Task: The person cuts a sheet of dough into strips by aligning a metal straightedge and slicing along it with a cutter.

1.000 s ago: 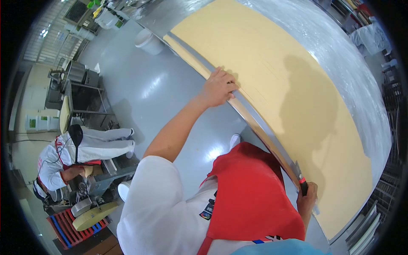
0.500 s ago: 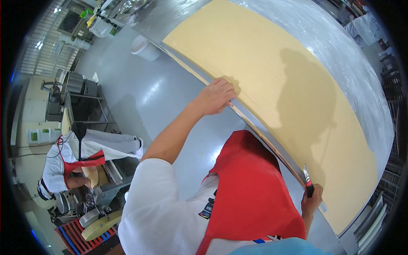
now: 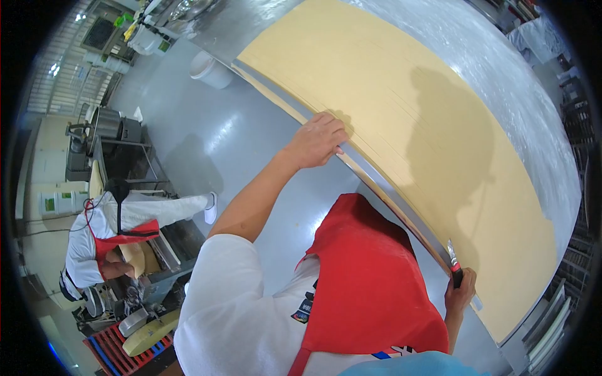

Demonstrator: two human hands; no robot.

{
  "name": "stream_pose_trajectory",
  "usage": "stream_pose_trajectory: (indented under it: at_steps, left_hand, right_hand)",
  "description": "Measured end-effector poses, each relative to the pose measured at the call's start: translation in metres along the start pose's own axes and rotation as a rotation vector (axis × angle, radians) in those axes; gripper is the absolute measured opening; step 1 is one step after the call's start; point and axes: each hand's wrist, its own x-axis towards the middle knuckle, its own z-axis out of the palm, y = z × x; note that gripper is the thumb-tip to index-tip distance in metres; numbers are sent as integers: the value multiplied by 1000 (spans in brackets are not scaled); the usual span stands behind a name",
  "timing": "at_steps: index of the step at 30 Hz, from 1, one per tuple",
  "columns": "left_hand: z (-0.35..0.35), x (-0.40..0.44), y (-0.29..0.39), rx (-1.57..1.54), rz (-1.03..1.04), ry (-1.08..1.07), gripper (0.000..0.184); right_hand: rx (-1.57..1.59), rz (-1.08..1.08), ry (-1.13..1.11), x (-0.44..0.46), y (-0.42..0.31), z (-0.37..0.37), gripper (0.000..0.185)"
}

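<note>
A large, pale yellow sheet of dough [image 3: 376, 81] lies flat on the metal table, its straight edge nearest me. Along the table's near edge runs a long, narrow wooden-looking stick [image 3: 370, 180]. My left hand [image 3: 318, 140] is closed over this stick about midway, knuckles beside the dough edge. A pale strip [image 3: 269, 94] hangs along the table edge beyond that hand. My right hand [image 3: 462, 289] is wrapped round the red and black handle of a utility knife [image 3: 456, 269], its blade pointing away over the dough. Whether the right fingers also touch the stick is hidden.
Floury metal tabletop [image 3: 501, 81] shows beyond the dough. A white bucket [image 3: 210, 70] stands on the grey floor. At left, a co-worker [image 3: 113, 238] in a red apron bends over equipment near a large pot [image 3: 105, 122]. Racks [image 3: 577, 257] stand at right.
Both my hands keep nearly the same places on the stick and knife. The view has shifted slightly, and the co-worker's leg has moved to the right.
</note>
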Motion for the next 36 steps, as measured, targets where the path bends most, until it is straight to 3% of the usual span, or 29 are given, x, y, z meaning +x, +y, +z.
stream_pose_trajectory:
  at_steps: [24,26,33,35,36]
  left_hand:
    - [8,-1,-3,17,3,45,31]
    - [13,-4,-6,-113,-9,138,31]
    - [21,-32,-23,-49,-175,277,21]
    - [30,-31,-35,-15,-115,318,24]
    - [30,-29,-41,-35,-22,355,24]
  right_hand:
    - [-10,-11,-27,5,1,1,35]
    - [-5,-25,-16,6,2,1,32]
    - [-35,-21,-43,5,8,3,31]
    - [-98,82,-127,9,16,9,36]
    - [-39,25,-139,19,7,1,39]
